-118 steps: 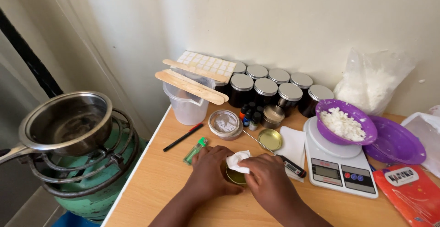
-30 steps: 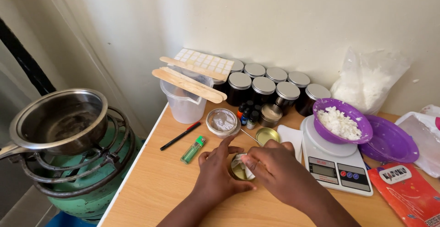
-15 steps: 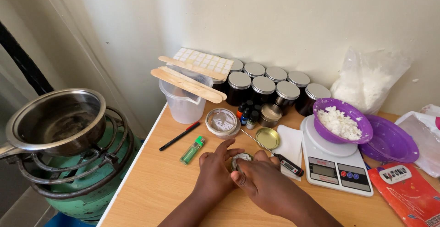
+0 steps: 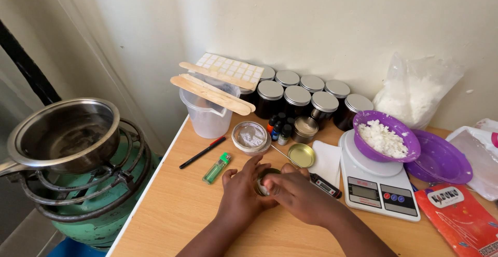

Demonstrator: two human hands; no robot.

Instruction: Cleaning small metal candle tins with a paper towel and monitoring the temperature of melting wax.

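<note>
eight dark lidded jars (image 4: 297,101), two purple bowls (image 4: 386,135), two wooden sticks (image 4: 212,95), one green lighter (image 4: 217,167), one scale (image 4: 381,189).

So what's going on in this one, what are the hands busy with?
A person works at a light wooden table. The left hand cups a small round metal tin from the side while the right hand presses its fingers into the tin's open top; something white shows inside. The gold-coloured round lid lies just behind. To the right, a white digital kitchen scale carries a purple plastic bowl of white flakes. A green lighter lies to the left.
</note>
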